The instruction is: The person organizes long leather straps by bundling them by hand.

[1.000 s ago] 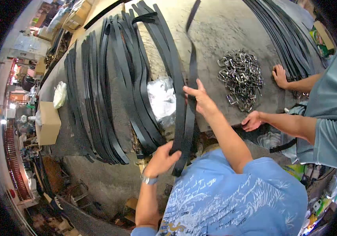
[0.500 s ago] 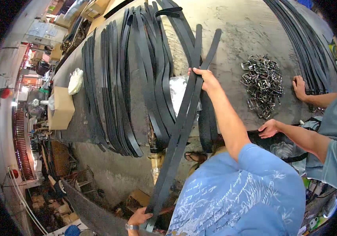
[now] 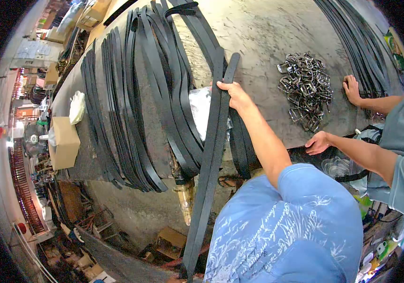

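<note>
Two long black straps [image 3: 210, 155] run diagonally from the table down past its near edge. My right hand [image 3: 235, 94] is closed on them near their upper ends, with the thumb across the top. At the bottom edge of the view, only a little of my left hand [image 3: 177, 279] shows at the straps' lower ends; its fingers are mostly hidden. Rows of black straps [image 3: 122, 108] lie on the table to the left. A clear plastic bag [image 3: 200, 111] lies partly behind the held straps.
A pile of metal buckles [image 3: 307, 89] lies on the table [image 3: 258, 28]. At the right, a co-worker's hands [image 3: 352, 90] are near more black straps [image 3: 353, 42]. A cardboard box [image 3: 65, 144] and a white bag [image 3: 77, 107] sit at the left edge.
The held straps have moved down, their upper ends now closer together. My left hand has dropped almost out of view. The whole view has shifted slightly.
</note>
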Demonstrator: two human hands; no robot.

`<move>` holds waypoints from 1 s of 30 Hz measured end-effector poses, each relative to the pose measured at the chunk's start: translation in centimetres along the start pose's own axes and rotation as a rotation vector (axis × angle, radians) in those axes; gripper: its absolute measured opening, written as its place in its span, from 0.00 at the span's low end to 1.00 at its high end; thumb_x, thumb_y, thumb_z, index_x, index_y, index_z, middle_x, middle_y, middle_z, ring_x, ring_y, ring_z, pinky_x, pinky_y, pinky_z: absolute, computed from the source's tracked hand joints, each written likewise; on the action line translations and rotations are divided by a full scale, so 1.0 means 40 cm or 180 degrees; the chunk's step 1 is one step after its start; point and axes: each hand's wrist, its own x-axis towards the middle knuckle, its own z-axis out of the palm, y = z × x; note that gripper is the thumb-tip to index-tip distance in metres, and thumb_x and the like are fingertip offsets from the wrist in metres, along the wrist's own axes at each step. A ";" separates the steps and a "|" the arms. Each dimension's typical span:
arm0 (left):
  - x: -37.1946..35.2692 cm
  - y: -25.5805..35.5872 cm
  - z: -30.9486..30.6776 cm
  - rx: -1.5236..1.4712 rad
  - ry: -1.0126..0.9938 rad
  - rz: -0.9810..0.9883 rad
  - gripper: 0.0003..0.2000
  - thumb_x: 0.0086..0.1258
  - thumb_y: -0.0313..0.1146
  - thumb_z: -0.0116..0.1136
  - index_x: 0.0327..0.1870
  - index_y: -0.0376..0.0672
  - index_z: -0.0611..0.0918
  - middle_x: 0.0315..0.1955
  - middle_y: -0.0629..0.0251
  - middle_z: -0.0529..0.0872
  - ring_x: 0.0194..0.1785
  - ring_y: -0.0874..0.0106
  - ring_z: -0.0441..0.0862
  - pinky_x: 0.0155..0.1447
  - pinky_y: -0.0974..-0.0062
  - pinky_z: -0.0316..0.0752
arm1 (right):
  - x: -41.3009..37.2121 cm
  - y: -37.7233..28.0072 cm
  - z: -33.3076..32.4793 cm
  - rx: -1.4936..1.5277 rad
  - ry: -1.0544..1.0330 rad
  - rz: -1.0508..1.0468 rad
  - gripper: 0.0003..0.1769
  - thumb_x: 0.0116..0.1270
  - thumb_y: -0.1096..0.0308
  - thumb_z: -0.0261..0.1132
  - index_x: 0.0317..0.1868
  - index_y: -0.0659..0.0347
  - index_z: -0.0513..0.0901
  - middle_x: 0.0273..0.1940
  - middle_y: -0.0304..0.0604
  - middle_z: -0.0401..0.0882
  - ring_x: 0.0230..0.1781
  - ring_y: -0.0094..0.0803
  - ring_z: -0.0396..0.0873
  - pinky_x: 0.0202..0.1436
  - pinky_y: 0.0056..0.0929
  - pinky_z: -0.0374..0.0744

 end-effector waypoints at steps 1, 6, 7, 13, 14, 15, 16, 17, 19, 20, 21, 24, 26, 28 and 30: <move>0.003 0.004 -0.003 -0.0020 0.0002 0.0011 0.13 0.66 0.30 0.65 0.50 0.36 0.84 0.37 0.70 0.88 0.38 0.77 0.80 0.47 0.73 0.75 | 0.002 0.002 -0.001 -0.0021 0.0007 0.0000 0.15 0.70 0.71 0.64 0.51 0.74 0.79 0.41 0.55 0.84 0.38 0.43 0.86 0.38 0.47 0.87; 0.014 -0.006 -0.007 -0.0017 0.0049 0.0022 0.14 0.66 0.30 0.65 0.51 0.36 0.84 0.38 0.70 0.88 0.39 0.77 0.80 0.48 0.73 0.75 | 0.002 0.012 0.000 0.0009 0.0003 -0.0062 0.15 0.69 0.72 0.65 0.53 0.73 0.79 0.42 0.54 0.85 0.40 0.43 0.86 0.40 0.47 0.87; 0.018 -0.008 -0.005 -0.0021 0.0051 0.0015 0.14 0.66 0.30 0.65 0.51 0.36 0.84 0.38 0.70 0.88 0.39 0.77 0.80 0.48 0.73 0.75 | -0.002 0.010 0.000 0.0008 0.0006 -0.0057 0.15 0.69 0.73 0.65 0.53 0.73 0.79 0.42 0.54 0.85 0.41 0.43 0.86 0.41 0.47 0.87; 0.038 -0.005 0.031 -0.0099 0.0060 -0.0021 0.14 0.66 0.30 0.65 0.51 0.36 0.85 0.39 0.70 0.88 0.40 0.76 0.80 0.49 0.73 0.75 | -0.022 0.006 0.001 -0.0069 -0.0091 0.0010 0.14 0.68 0.72 0.65 0.52 0.71 0.81 0.42 0.52 0.85 0.41 0.41 0.85 0.42 0.42 0.86; 0.039 -0.006 0.036 -0.0108 0.0062 -0.0022 0.14 0.66 0.30 0.65 0.51 0.36 0.85 0.39 0.70 0.88 0.41 0.76 0.80 0.49 0.73 0.75 | -0.022 0.006 0.001 -0.0085 -0.0081 -0.0014 0.14 0.68 0.71 0.66 0.51 0.70 0.81 0.41 0.52 0.85 0.41 0.41 0.85 0.42 0.42 0.85; 0.042 -0.007 0.039 -0.0119 0.0058 -0.0026 0.14 0.66 0.30 0.65 0.51 0.36 0.85 0.39 0.70 0.88 0.41 0.76 0.80 0.50 0.73 0.75 | -0.022 0.006 0.002 -0.0099 -0.0073 -0.0036 0.14 0.68 0.71 0.66 0.51 0.70 0.81 0.41 0.51 0.85 0.40 0.40 0.85 0.42 0.41 0.85; 0.042 -0.008 0.043 -0.0128 0.0054 -0.0030 0.14 0.66 0.30 0.65 0.51 0.36 0.85 0.39 0.70 0.88 0.41 0.76 0.80 0.50 0.73 0.75 | -0.023 0.006 0.004 -0.0115 -0.0067 -0.0059 0.14 0.68 0.71 0.66 0.51 0.70 0.81 0.41 0.51 0.85 0.40 0.40 0.85 0.42 0.41 0.85; 0.045 -0.010 0.047 -0.0136 0.0053 -0.0034 0.14 0.66 0.30 0.65 0.51 0.36 0.85 0.39 0.70 0.88 0.41 0.76 0.80 0.50 0.73 0.75 | -0.025 0.006 0.005 -0.0094 -0.0106 -0.0051 0.14 0.68 0.71 0.66 0.51 0.70 0.82 0.41 0.51 0.85 0.39 0.40 0.85 0.41 0.41 0.85; 0.046 -0.014 0.059 -0.0146 0.0039 -0.0027 0.14 0.66 0.30 0.65 0.51 0.36 0.85 0.39 0.70 0.88 0.41 0.76 0.81 0.50 0.73 0.75 | -0.040 0.001 0.009 -0.0053 -0.0188 -0.0032 0.14 0.68 0.71 0.66 0.50 0.70 0.82 0.40 0.51 0.85 0.38 0.40 0.85 0.41 0.41 0.85; 0.046 -0.017 0.065 -0.0161 0.0037 -0.0032 0.14 0.66 0.30 0.65 0.51 0.36 0.85 0.40 0.70 0.88 0.42 0.76 0.81 0.50 0.73 0.75 | -0.049 -0.003 0.012 -0.0075 -0.0176 -0.0048 0.13 0.68 0.71 0.66 0.50 0.70 0.82 0.40 0.50 0.85 0.37 0.39 0.85 0.40 0.40 0.85; 0.047 -0.018 0.072 -0.0180 0.0029 -0.0036 0.14 0.66 0.30 0.65 0.51 0.36 0.85 0.40 0.70 0.88 0.42 0.76 0.81 0.50 0.73 0.75 | -0.058 -0.008 0.018 -0.0100 -0.0176 -0.0062 0.13 0.68 0.71 0.66 0.50 0.69 0.82 0.39 0.50 0.85 0.36 0.39 0.85 0.40 0.40 0.85; 0.045 -0.040 0.096 -0.0276 0.0025 -0.0041 0.14 0.66 0.30 0.65 0.51 0.36 0.85 0.40 0.70 0.88 0.42 0.76 0.81 0.51 0.73 0.75 | -0.093 -0.021 0.044 -0.0256 -0.0256 -0.0296 0.12 0.68 0.69 0.66 0.47 0.68 0.82 0.38 0.49 0.86 0.35 0.38 0.85 0.39 0.38 0.85; 0.039 -0.058 0.110 -0.0349 0.0034 -0.0045 0.14 0.66 0.30 0.65 0.51 0.36 0.85 0.41 0.70 0.88 0.43 0.76 0.81 0.51 0.73 0.75 | -0.129 -0.049 0.065 -0.0455 -0.0264 -0.0473 0.12 0.68 0.68 0.66 0.47 0.67 0.82 0.39 0.49 0.86 0.35 0.37 0.85 0.39 0.38 0.86; 0.035 -0.070 0.131 -0.0410 0.0020 -0.0051 0.14 0.66 0.30 0.65 0.51 0.36 0.85 0.41 0.70 0.88 0.43 0.76 0.81 0.52 0.73 0.75 | -0.143 -0.084 0.085 -0.0761 -0.0130 -0.0564 0.14 0.69 0.67 0.65 0.49 0.68 0.81 0.40 0.49 0.86 0.36 0.35 0.85 0.40 0.38 0.86; 0.036 -0.073 0.154 -0.0468 -0.0005 -0.0046 0.14 0.66 0.30 0.65 0.51 0.36 0.85 0.41 0.70 0.88 0.43 0.76 0.81 0.52 0.74 0.75 | -0.178 -0.133 0.139 -0.0938 -0.0384 -0.0781 0.15 0.69 0.66 0.64 0.50 0.68 0.80 0.41 0.48 0.86 0.36 0.35 0.85 0.39 0.38 0.86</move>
